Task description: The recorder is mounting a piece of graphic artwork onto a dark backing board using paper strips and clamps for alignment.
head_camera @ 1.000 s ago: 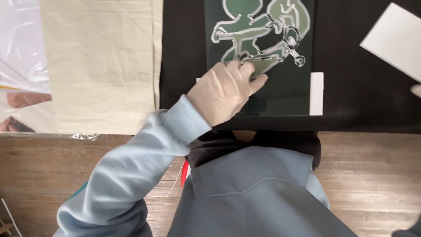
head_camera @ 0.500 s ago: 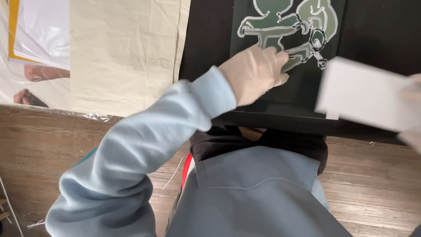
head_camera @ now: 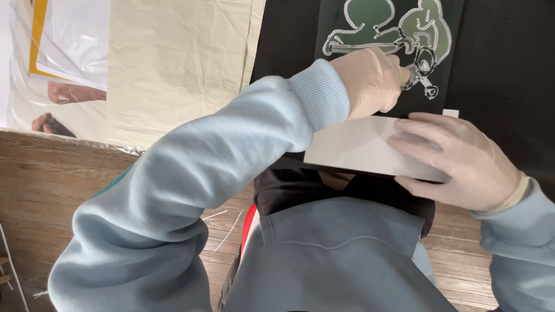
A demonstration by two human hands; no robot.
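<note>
A dark green sheet (head_camera: 448, 17) printed with pale outlined figures lies on black fabric (head_camera: 509, 69). My left hand (head_camera: 373, 81), gloved, rests on the sheet's lower part, its fingers curled down onto the printed design. Just below it, my gloved right hand (head_camera: 457, 162) holds a white rectangular card (head_camera: 352, 144) by its right end, fingers spread over the top. The card lies flat over the near edge of the black fabric, touching the underside of my left hand. Both sleeves are light blue.
A cream cloth (head_camera: 179, 63) covers the surface left of the black fabric. Plastic-wrapped sheets (head_camera: 63, 40) lie at the far left. Brown wooden boards (head_camera: 58, 185) run below. A small white strip (head_camera: 451, 112) peeks out beside the card.
My right hand has brought the white card in from the right to just under my left hand. The left hand has gone from flat to curled on the sheet.
</note>
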